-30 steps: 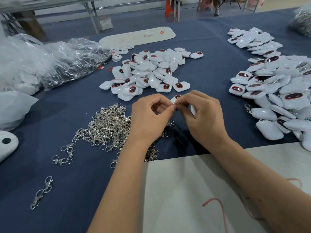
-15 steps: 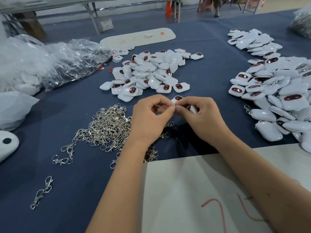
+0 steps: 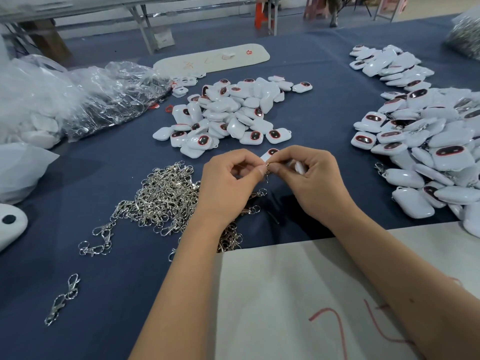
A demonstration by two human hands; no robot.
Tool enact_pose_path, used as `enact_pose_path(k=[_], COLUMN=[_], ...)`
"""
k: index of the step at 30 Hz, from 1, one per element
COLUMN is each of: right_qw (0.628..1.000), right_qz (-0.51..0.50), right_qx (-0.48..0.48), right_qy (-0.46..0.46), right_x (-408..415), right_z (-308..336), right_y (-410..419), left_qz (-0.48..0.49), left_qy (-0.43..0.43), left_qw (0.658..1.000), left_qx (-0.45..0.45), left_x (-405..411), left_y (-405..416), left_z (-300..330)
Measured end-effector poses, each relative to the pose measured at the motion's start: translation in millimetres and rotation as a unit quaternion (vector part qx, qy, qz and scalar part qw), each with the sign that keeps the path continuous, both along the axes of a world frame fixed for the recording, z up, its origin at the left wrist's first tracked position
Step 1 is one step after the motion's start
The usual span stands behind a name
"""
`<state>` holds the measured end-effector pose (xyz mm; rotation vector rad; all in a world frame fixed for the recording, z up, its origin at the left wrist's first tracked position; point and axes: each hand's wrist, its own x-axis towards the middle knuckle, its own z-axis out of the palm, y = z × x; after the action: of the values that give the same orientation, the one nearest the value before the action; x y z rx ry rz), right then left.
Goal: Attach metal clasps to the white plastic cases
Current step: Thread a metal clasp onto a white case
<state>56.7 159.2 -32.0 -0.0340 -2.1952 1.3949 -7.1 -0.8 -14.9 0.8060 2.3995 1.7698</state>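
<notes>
From the head camera, both hands meet above a dark blue cloth-covered table [image 3: 324,105], fingertips touching at the centre. The right hand [image 3: 317,183] has its fingers curled round a small white plastic case [image 3: 271,153]; only its far corner, with a dark oval window ringed in red, pokes out past the thumb, and a glossy white edge shows between the fingers lower down, so the case's long axis seems to run from near right to far left, though most of it is hidden. The left hand [image 3: 228,183] pinches a thin metal clasp [image 3: 267,170] between thumb and forefinger, right against the right thumb; the clasp hangs roughly downward from the pinch, its shape too small to tell. To the left of the left wrist lies a tangled heap of shiny silver clasps [image 3: 163,198], with hooked bodies and small rings; two linked strays [image 3: 62,298] lie nearer, well apart from it. Beyond the hands sits a loose pile of smooth rounded white cases [image 3: 228,113], many showing the red-rimmed dark window. A larger pile of cases [image 3: 428,146] spreads along the right. Crinkled clear plastic bags [image 3: 85,97] lie at far left. Both forearms cross a pale flat sheet [image 3: 285,307] marked with red strokes
</notes>
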Motion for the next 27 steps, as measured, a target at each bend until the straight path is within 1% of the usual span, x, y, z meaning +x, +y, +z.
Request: enact_pose_path(k=[3,6,9,12,15,17,20,22,24,27], right_qw=[0.999,0.998,0.998,0.999,0.999,0.997,0.987,0.982,0.986,0.998], right_qz=[0.033,0.044,0.047,0.041,0.022,0.005,-0.023,-0.034,-0.034,-0.027], right_qx=[-0.019,-0.032,-0.026,-0.014,0.028,0.076,0.16,0.184,0.156,0.063], right_qy=[-0.012,-0.022,-0.023,-0.026,-0.018,0.0,0.026,0.037,0.038,-0.007], right_x=[-0.3,-0.8,-1.1,-0.6,0.5,1.6,3.1,3.3,3.5,2.9], right_z=[0.4,-0.2,0.1,0.8,1.9,3.1,4.1,4.1,3.9,5.2], right_y=[3.5,5.7,5.5,4.6,1.7,-0.7,-3.2,-3.8,-4.5,-3.2], left_qz=[-0.022,-0.045,-0.053,-0.055,-0.046,-0.037,-0.03,-0.027,-0.019,-0.006], left_qy=[-0.033,-0.065,-0.07,-0.059,-0.033,0.0,0.043,0.07,0.1,0.126], left_qw=[0.999,0.996,0.996,0.997,0.998,0.997,0.994,0.992,0.99,0.987], left_qx=[0.017,0.03,0.026,0.004,-0.034,-0.062,-0.093,-0.102,-0.102,-0.101], left_x=[-0.5,-1.4,-0.6,0.6,0.2,1.1,2.7,2.7,3.1,4.4], left_y=[-1.4,-2.8,-2.8,-2.6,-3.6,-4.1,-4.2,-3.7,-2.1,1.7], left_z=[-0.4,-0.6,-0.2,0.0,-0.7,-1.2,-1.8,-2.2,-2.5,-3.2])
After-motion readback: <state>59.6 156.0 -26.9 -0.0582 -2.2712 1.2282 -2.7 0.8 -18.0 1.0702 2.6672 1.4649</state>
